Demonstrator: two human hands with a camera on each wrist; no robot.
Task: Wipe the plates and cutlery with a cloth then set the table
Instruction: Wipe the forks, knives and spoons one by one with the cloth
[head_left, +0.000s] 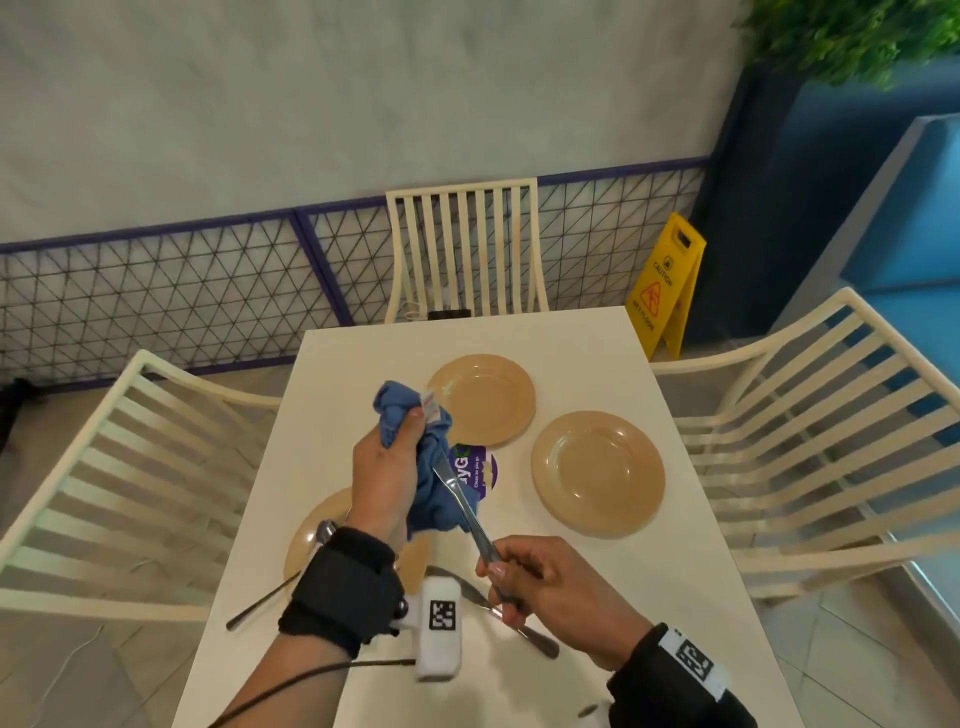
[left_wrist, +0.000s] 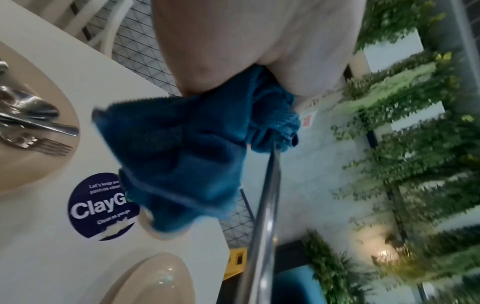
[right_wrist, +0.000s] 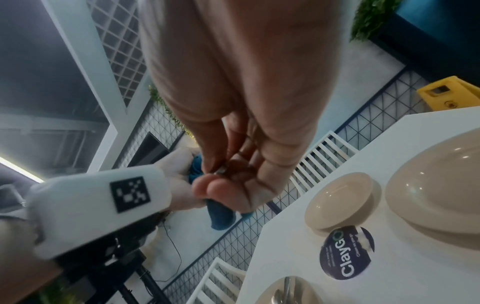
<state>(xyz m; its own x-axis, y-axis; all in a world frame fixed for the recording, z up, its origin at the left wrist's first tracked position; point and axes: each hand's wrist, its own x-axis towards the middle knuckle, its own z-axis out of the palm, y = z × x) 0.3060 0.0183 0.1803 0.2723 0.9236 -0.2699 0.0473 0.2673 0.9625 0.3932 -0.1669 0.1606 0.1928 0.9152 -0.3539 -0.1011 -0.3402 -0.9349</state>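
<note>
My left hand (head_left: 397, 447) grips a bunched blue cloth (head_left: 431, 493) above the white table (head_left: 597, 597). The cloth (left_wrist: 182, 154) is wrapped round the upper end of a steel piece of cutlery (head_left: 467, 514), so its head is hidden. My right hand (head_left: 506, 577) pinches that piece's handle lower down; its shaft (left_wrist: 267, 205) runs out of the cloth. Two bare tan plates lie on the table, one far (head_left: 480, 400) and one right (head_left: 597, 473). A third plate (head_left: 306, 540) under my left wrist carries more cutlery (left_wrist: 31, 121).
A round purple sticker (head_left: 480, 467) sits mid-table. Cream slatted chairs stand at the left (head_left: 130, 467), far side (head_left: 465, 249) and right (head_left: 810, 441). A yellow wet-floor sign (head_left: 665, 286) stands past the far right corner. A cutlery handle (head_left: 530, 636) pokes out below my right hand.
</note>
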